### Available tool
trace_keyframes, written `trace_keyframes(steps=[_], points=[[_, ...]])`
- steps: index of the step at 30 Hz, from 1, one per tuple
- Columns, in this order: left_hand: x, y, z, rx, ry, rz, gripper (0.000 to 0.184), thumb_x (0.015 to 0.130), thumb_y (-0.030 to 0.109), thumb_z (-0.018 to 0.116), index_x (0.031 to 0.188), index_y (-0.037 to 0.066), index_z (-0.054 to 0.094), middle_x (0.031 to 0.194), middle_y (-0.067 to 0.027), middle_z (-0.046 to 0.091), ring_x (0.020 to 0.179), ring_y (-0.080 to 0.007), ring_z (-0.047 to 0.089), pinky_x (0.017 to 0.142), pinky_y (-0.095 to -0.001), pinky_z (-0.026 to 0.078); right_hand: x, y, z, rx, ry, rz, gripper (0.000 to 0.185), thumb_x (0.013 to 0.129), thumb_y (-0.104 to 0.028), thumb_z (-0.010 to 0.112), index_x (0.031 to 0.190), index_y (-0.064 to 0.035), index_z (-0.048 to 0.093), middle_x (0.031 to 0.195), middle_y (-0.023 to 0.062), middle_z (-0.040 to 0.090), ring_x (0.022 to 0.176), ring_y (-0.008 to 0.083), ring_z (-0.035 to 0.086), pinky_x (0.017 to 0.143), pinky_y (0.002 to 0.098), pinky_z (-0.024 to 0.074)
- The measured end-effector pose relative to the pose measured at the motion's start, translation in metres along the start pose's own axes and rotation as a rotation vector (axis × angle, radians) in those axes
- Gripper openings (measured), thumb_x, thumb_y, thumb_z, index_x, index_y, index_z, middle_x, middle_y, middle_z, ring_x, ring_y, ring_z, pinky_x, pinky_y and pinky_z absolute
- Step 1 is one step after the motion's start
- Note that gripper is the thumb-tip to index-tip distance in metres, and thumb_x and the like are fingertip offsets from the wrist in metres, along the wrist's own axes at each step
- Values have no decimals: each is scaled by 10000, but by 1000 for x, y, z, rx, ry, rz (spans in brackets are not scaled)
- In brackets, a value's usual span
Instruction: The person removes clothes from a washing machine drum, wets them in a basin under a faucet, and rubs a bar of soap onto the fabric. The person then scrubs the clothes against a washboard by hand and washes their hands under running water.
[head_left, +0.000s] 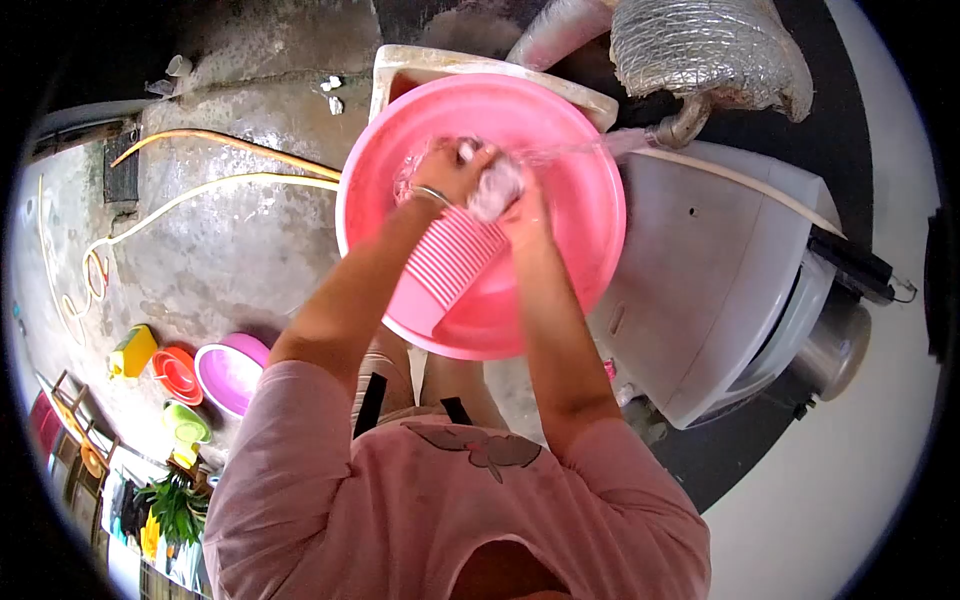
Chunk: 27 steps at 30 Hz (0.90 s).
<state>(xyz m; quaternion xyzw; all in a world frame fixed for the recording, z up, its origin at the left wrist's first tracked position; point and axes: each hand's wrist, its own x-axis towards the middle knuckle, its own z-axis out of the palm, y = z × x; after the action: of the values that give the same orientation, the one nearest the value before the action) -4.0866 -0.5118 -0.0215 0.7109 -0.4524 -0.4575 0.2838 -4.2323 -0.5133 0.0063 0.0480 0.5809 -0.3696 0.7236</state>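
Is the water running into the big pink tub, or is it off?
It's on. A stream of water shoots from the bent spout into the pink tub, towards the pale cloth.

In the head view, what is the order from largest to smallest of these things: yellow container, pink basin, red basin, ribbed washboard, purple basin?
1. Pink basin
2. Ribbed washboard
3. Purple basin
Last: red basin and yellow container, too alike to rank.
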Motion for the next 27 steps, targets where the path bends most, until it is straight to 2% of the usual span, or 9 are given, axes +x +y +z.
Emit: trace_keyframes(steps=[4, 7, 9, 12, 15, 17, 18, 24, 27], points=[[17, -54, -63, 306, 183, 51, 464, 756, 497, 606, 991, 98, 627, 1180, -168, 525, 1134, -323, 458, 915, -390, 398, 10, -46, -30, -546, 352, -263, 629, 755, -426, 658, 1214, -40, 469, 1241, 136, 464, 1131, 277, 458, 935, 387, 383], [2, -75, -96, 545, 475, -16, 412, 745, 400, 666, 1027, 106, 604, 1138, -187, 548, 1066, -334, 513, 871, -401, 426, 5, -66, -78, -967, 295, -1057, 614, 735, -347, 702, 1206, -32, 465, 1271, 184, 410, 1140, 310, 439, 960, 391, 348], [0, -96, -107, 400, 273, -167, 394, 752, 369, 669, 1031, 101, 596, 1041, -195, 586, 968, -341, 558, 808, -413, 449, -26, -83, -87, -1341, 585, -1387, 577, 743, -310, 698, 1188, -22, 470, 1248, 190, 431, 1142, 309, 440, 949, 378, 360], [-1, -123, -108, 235, 196, -165, 378, 759, 329, 671, 1035, 86, 585, 909, -197, 621, 854, -357, 594, 735, -422, 468, -41, -99, -94, -1599, 924, -1413, 514, 776, -303, 667, 1160, -12, 488, 1136, 192, 518, 1085, 304, 494, 921, 379, 388], [-4, -119, -104, 213, 264, -103, 337, 754, 270, 686, 989, 46, 597, 803, -176, 632, 735, -317, 608, 666, -369, 477, -43, -113, -88, -1353, 779, -684, 424, 805, -299, 638, 1084, 5, 536, 980, 166, 586, 957, 285, 556, 858, 363, 424], [-8, -111, -104, 146, 288, -137, 319, 750, 250, 692, 960, 27, 606, 778, -169, 631, 684, -272, 606, 643, -340, 475, -12, -120, -122, -1323, 637, -771, 394, 812, -311, 627, 1040, 5, 565, 921, 149, 610, 887, 254, 576, 808, 342, 444], [-8, -131, -98, 14, 351, -59, 327, 747, 244, 702, 925, -14, 610, 729, -127, 627, 634, -177, 574, 612, -295, 460, 6, -124, -139, -1305, 563, -812, 382, 816, -317, 621, 1018, 5, 580, 892, 140, 622, 852, 239, 586, 783, 331, 455], [-59, -115, -105, -181, 576, -151, 353, 735, 249, 722, 907, -37, 607, 650, -49, 575, 579, -120, 483, 548, -284, 427, 49, -145, -98, -983, 224, -995, 370, 794, -316, 648, 955, 13, 592, 800, 95, 618, 741, 185, 574, 709, 299, 457], [-54, -131, -100, -205, 627, -174, 343, 728, 252, 721, 901, -22, 612, 629, -72, 578, 563, -147, 503, 561, -300, 439, 113, -164, -118, -1432, 271, -1045, 385, 775, -290, 653, 999, 13, 571, 842, 131, 616, 792, 214, 582, 743, 317, 453]])
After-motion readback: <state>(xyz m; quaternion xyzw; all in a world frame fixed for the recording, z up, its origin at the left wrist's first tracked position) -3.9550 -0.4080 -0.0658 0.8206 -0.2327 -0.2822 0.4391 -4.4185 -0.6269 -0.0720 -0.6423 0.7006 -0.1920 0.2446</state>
